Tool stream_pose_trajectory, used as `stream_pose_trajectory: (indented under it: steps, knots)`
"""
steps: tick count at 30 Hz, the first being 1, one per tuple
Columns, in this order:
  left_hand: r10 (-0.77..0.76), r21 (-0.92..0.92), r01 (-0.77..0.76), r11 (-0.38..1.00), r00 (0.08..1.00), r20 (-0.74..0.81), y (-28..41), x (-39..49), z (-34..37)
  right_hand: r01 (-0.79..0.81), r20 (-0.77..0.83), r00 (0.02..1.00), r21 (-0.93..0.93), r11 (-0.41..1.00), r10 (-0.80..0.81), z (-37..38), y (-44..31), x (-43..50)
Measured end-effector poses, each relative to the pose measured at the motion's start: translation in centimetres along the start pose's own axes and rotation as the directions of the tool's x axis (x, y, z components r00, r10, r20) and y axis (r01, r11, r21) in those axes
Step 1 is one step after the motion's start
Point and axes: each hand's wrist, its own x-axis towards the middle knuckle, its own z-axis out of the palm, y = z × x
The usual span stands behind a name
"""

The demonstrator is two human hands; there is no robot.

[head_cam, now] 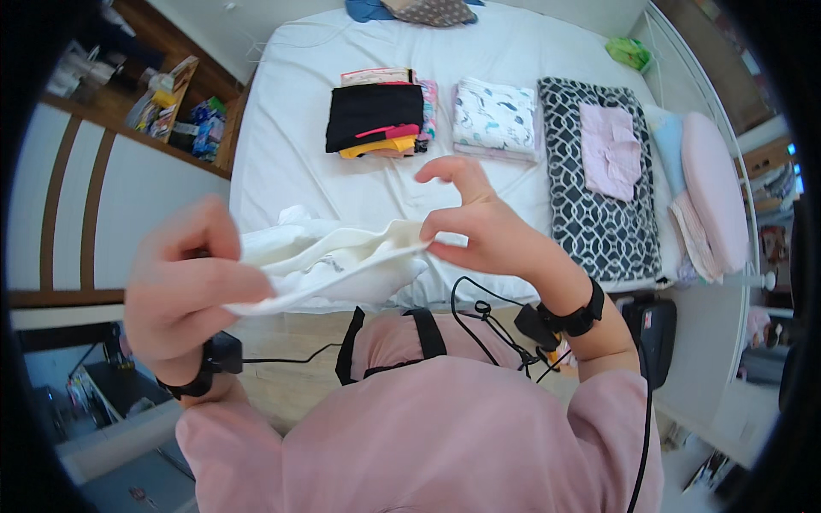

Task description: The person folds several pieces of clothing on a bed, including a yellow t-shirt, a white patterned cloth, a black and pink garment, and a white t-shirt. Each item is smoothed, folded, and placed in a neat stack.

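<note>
A white cloth garment [333, 260] is stretched between my two hands above the near edge of the bed. My left hand [186, 282] pinches one end of its edge and looks blurred. At the other end, my right hand [481, 218] grips the edge between thumb and finger, its index finger raised and bent. The garment's lower part hangs in loose folds towards the white bedsheet [282, 141]. Beyond it lie a stack of folded clothes [375, 115] with a black piece on top and a stack of folded printed cloths [495, 118].
On the right, a folded pink cloth [610, 151] lies on a black-and-white patterned pillow [600, 237], beside a pink cushion [715, 192]. A patterned pillow [436, 11] rests at the bed's far end. Black cables [494, 320] hang from my wrist straps. A wooden shelf [183, 96] stands left.
</note>
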Motion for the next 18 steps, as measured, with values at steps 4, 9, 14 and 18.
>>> stream_pose_trajectory:
  steps: [4,9,14,18]
  knots:
    - [0.060,0.073,-0.056,0.996,0.997,-0.053,1.9,-1.3,-1.9,-0.061,0.152,0.988,0.618,0.784,-0.043,0.9,0.6,3.0]
    - [0.005,0.238,0.037,0.971,0.984,-0.176,3.9,-5.4,-5.0,-0.363,0.660,0.740,0.555,0.748,-0.130,4.9,3.2,5.1]
    - [-0.217,0.432,0.497,0.753,0.807,-0.549,2.8,-10.7,-5.4,-0.378,0.243,0.925,0.650,0.660,0.291,2.6,3.4,4.3]
    - [-0.408,0.266,0.718,0.643,0.615,-0.675,-0.2,-12.5,-2.5,-0.140,-0.342,0.896,0.386,0.912,0.282,-1.0,2.0,5.3]
